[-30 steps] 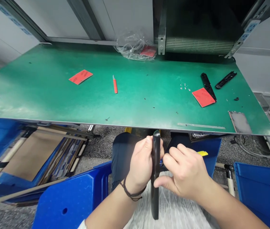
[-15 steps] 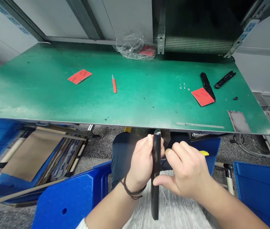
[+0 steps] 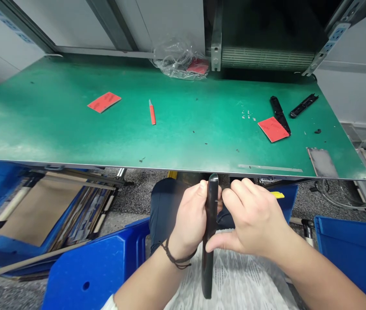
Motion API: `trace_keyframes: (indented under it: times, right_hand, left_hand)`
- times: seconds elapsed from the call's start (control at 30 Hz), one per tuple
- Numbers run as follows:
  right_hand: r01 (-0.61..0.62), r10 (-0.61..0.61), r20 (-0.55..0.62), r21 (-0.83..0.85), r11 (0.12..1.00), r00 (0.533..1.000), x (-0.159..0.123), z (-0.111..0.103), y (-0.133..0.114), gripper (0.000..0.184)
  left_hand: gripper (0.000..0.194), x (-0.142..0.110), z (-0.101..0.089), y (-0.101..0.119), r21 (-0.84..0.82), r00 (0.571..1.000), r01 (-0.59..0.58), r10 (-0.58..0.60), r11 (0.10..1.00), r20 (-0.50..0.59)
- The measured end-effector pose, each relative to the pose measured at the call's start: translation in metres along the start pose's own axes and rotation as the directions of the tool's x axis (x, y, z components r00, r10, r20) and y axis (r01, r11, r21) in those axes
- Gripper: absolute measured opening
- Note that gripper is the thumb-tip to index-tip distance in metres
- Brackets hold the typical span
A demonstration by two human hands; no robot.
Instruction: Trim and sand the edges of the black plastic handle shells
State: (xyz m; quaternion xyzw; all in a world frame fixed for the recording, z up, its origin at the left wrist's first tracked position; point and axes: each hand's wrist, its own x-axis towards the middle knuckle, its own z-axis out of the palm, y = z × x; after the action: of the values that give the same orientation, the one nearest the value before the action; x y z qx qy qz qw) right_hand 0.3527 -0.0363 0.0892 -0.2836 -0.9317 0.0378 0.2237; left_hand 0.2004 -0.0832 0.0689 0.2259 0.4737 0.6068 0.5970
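Note:
My left hand is closed around a long, narrow black plastic part with a rounded, shiny far end. The part points away from me, its near end over my lap. My right hand is at the part's right side, fingers curled and thumb pressed on the black surface. From behind its knuckles sticks out the yellow end of a slim tool, which seems to lie in that fist. A thin pale line crosses the part's right edge by the fingers; most of the tool is hidden.
On the green table lie red sandpaper sheets, a red-handled knife, black plastic pieces, a grey plate and a clear plastic bag. Blue bins and a blue stool stand nearby.
My right hand and the yellow tool end have shifted slightly forward along the black part. My left hand keeps its hold; the black part's near end has swung slightly left.

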Motion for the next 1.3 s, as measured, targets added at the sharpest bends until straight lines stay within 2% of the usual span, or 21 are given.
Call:
trace_keyframes:
  times: [0.2,0.33,0.57,0.93,1.3]
  right_hand:
    - [0.013,-0.013,0.009,-0.005,1.0,1.0,-0.003,0.001,-0.003,0.083]
    - [0.009,-0.009,0.015,0.001,1.0,1.0,-0.007,0.004,-0.004,0.083]
    - [0.005,-0.005,-0.009,-0.035,0.999,1.0,-0.013,0.006,-0.009,0.074]
    - [-0.012,0.012,-0.006,-0.028,1.0,1.0,-0.021,0.008,-0.015,0.064]
    - [-0.037,0.038,-0.036,0.013,0.999,0.999,-0.025,0.011,-0.017,0.065]
  left_hand:
    - [0.061,0.001,0.001,0.001,0.058,0.999,-0.003,0.005,0.998,-0.046]
    - [0.063,0.002,-0.001,0.0,0.077,0.999,-0.022,0.025,0.997,-0.034]
    - [0.065,0.001,-0.001,-0.001,0.047,0.998,-0.005,0.007,0.999,-0.056]
    - [0.065,0.0,0.0,-0.001,0.068,0.998,-0.045,0.049,0.997,-0.047]
    - [0.057,0.001,0.004,-0.002,0.006,0.994,-0.058,0.058,0.998,-0.087]
